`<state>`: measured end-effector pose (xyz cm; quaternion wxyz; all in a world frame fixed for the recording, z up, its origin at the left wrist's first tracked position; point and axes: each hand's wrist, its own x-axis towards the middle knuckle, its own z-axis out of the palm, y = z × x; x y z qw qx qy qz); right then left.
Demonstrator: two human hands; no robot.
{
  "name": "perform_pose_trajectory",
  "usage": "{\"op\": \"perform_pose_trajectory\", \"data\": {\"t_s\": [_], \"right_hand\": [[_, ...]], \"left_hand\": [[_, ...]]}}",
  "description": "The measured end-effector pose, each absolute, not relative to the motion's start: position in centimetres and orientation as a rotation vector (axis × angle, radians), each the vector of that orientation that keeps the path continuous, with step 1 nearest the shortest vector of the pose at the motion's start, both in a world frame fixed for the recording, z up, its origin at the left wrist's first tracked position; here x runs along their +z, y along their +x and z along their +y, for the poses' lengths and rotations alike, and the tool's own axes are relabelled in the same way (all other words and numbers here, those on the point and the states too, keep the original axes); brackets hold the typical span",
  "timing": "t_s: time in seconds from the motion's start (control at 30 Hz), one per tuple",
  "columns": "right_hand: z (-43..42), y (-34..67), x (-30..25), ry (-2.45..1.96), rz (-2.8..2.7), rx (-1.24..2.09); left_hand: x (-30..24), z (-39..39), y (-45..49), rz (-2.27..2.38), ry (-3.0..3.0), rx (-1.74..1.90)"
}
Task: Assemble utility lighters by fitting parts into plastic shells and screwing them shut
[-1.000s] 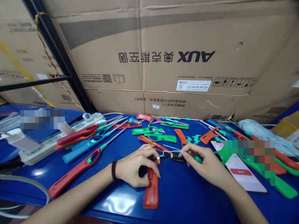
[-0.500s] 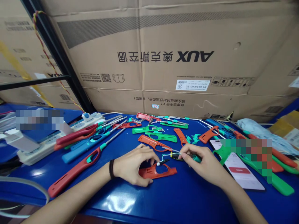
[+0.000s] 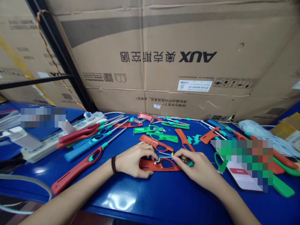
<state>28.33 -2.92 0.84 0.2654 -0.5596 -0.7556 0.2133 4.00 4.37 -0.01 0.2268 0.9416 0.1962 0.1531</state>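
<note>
In the head view, we have both hands near the centre of the frame, low over the blue worktop (image 3: 122,201). Our left hand (image 3: 137,161) is curved narrowly around the left end of the orange-red casing (image 3: 159,168), with the thumb at its near edge and the fingers at its far edge. This casing lies flat, in the middle of the frame and a little below its centre, with the open inside turned upward. On it, close to our left fingertips, there is a small black and white part (image 3: 157,162), and thin wires (image 3: 162,157) go from it toward the right. Our right hand (image 3: 193,164) is closed around the screwdriver (image 3: 172,155), whose metal shaft points to the left, just beyond the wires. Whether our right hand touches the right end of the casing, we cannot tell.

Behind the hands, there lie an orange casing (image 3: 152,142), two green casings (image 3: 165,137) and small turquoise parts (image 3: 194,139). At the left of the frame we see a red lighter (image 3: 75,172), and beyond it a white power strip (image 3: 52,142). At the right, a phone (image 3: 241,172) is partly covered by blurred squares. A large cardboard box (image 3: 150,37) fills the upper part.
</note>
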Motion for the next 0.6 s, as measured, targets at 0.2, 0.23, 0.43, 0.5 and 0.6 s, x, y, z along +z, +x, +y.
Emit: {"op": "perform_pose_trajectory", "data": {"t_s": [0.2,0.23,0.43,0.5,0.6], "right_hand": [[-4.2,27.5,0.3,-1.659,-1.975,0.395],[-4.4,27.3,0.2,-1.664,-1.996,0.364],[-4.9,27.1,-0.2,-1.653,-2.189,0.047],[-5.0,27.3,-0.4,-1.627,-2.232,-0.025],[-5.1,27.4,-0.7,-1.593,-2.186,-0.012]], "left_hand": [[-0.1,4.2,4.1,0.518,2.569,0.43],[-0.1,4.2,4.1,0.516,2.568,0.431],[0.3,4.2,4.1,0.535,2.549,0.44],[0.4,4.1,4.0,0.551,2.539,0.442],[0.5,4.2,4.0,0.538,2.533,0.445]]}}
